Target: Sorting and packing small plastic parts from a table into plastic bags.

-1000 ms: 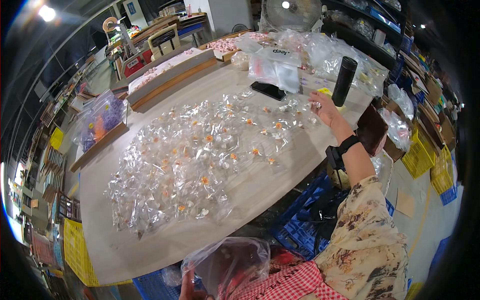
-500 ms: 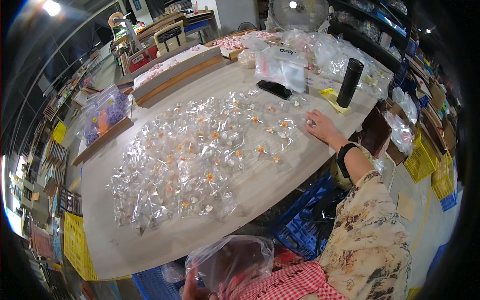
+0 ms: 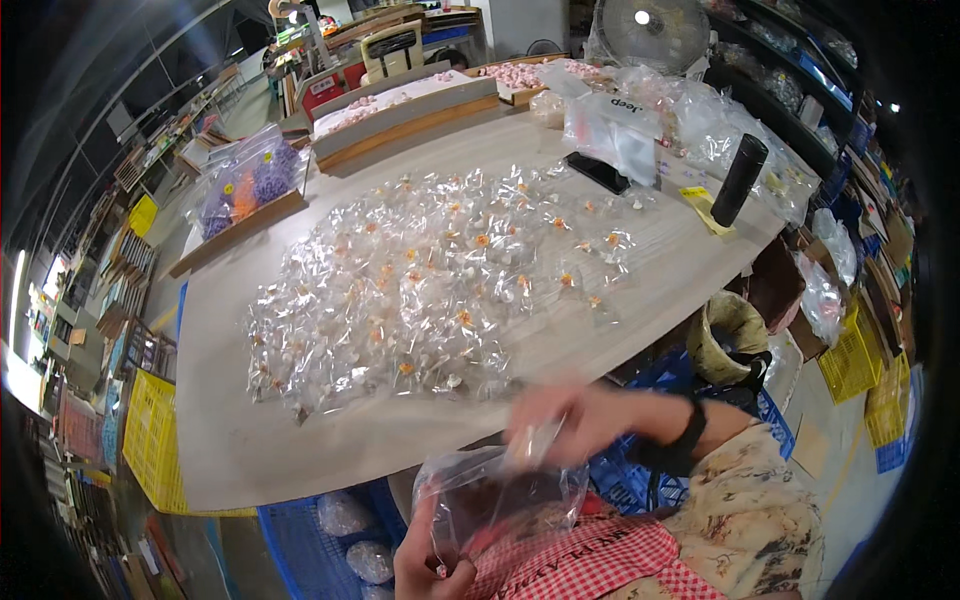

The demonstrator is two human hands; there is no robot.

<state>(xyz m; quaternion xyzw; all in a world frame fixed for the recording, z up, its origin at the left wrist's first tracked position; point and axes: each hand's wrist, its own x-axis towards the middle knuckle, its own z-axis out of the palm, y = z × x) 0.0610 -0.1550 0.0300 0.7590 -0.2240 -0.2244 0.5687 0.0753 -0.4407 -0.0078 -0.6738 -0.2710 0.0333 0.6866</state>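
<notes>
My left hand, at the lower edge, is closed on the side of a large clear plastic bag, whose mouth faces up in front of the red checked apron. Over the bag's mouth is my right hand, smeared by motion. Its fingers are pinched on a small clear packet; what lies inside that packet is too blurred to make out. Beyond both hands, many small clear packets with white and orange pieces spread across the table.
A phone, a black bottle and a yellow paper slip lie or stand at the right. Trays with pink pieces line the back. Blue crates sit below the near edge.
My right hand has come from the table's right side back toward me, to above the bag's mouth. My left hand still holds the bag. The view has shifted slightly.
</notes>
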